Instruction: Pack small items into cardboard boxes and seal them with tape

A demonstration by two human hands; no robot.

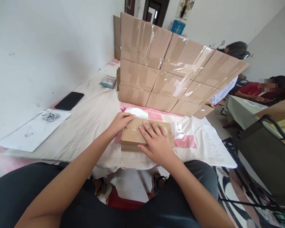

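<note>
In the centre of the frame, a small cardboard box [131,135] is laid flat on the cloth-covered desk [90,123], near its front edge. The right hand [156,140] is placed over the top of the box, with the fingers spread and the palm turned down; the thumb is pointed toward the front edge. The left hand [120,123] is held at the far left corner of the box, with the fingers bent and the tips brought close to the thumb; whether the cardboard is pinched by it cannot be told.

Just beside the right end of the box, a white plastic object [179,130] is seen, whose exact kind is not clear. Just behind the box, a packet with a white oval [136,111] is partly covered from view. Across the upper middle of the frame, a tall stack of cardboard cartons [154,71] is stood on the desk, and clear tape is stretched over it. At the left, a sheet of paper with a drawing [35,133], a black flat device [69,101] and a small printed pouch [108,81] are laid. At the right edge, a person in a red top [248,91] is seated at another table [239,109].
</note>
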